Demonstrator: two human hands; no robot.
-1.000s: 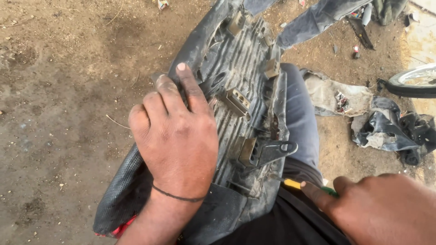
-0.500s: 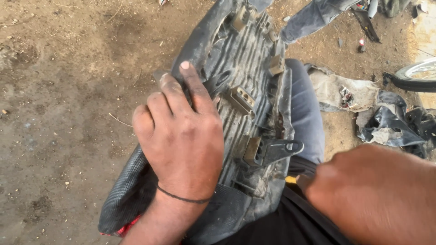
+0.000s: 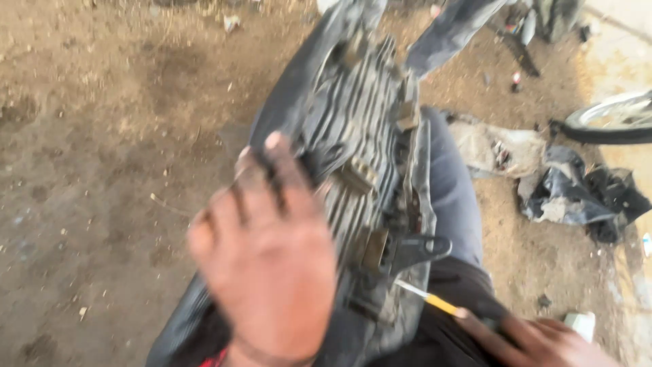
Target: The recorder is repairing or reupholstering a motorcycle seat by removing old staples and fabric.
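Holding the screwdriver (image 3: 435, 301) in my right hand (image 3: 536, 340), fingers pinched, shaft aimed up-left toward the seat base (image 3: 367, 136); left hand (image 3: 268, 272), fingers together, rests on it, nearer.

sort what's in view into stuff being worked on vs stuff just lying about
In hand: ribbed black seat base on the lap, left hand flat on it, right hand holding a yellow-handled screwdriver.
Lying about: crumpled rags, wheel, small white scrap.

Motion blur is smearing the left hand (image 3: 268, 272), which is hiding the seat base (image 3: 367, 136) at 7 o'clock; the bottom edge is cropping the right hand (image 3: 543, 340).
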